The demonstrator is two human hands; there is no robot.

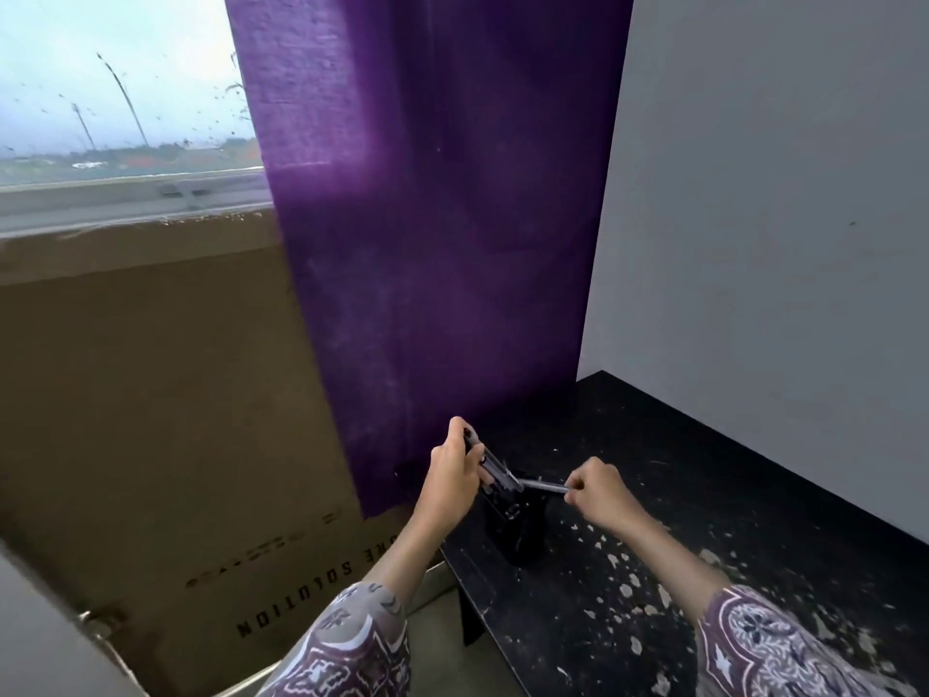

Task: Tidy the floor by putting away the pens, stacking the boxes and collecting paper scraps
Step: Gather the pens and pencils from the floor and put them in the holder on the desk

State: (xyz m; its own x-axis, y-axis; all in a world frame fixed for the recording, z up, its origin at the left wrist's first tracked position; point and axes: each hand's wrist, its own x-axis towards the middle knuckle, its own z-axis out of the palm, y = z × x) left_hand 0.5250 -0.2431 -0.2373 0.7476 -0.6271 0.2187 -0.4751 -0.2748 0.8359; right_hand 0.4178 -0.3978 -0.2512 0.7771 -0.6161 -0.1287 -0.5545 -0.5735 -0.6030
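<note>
Left hand [455,472] is gripping a bundle of dark pens [490,467], fingers curled round them; right hand [595,487] is pinching one slim silver-grey pen [544,486] by its end, tip pointing toward the bundle. Both hands are working close together above a black pen holder [518,533] standing on the scuffed black table [704,520]. Largest item: tall brown cardboard box [151,420] standing left of the table, partly covered by a purple curtain [432,218]; printing on it appears upside down, reading "SOLUTION", the rest too blurred. Step judged: pens being put away. Next move is probably calling for lowering the pens upright into the holder's mouth without tipping it.
</note>
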